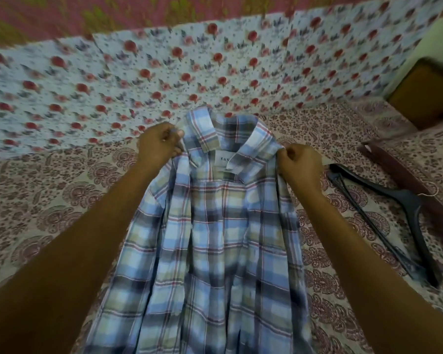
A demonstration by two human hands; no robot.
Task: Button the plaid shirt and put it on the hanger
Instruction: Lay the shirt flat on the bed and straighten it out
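The room is dim and the colors look dull and a bit gray. The light is soft and even, with no bright spots and no shine. The arms look dark, and the shirt [215, 238] has soft dark patches in its folds. The whole picture is blurry, as if it were shaking. The flowers on the cloth [164, 72] at the top are smeared. The pink wall [113, 14] above it is smeared the most. The wide lens bends things, so the far edge of the cloth curves. The hanger [394, 213] looks a little sharper than the top.
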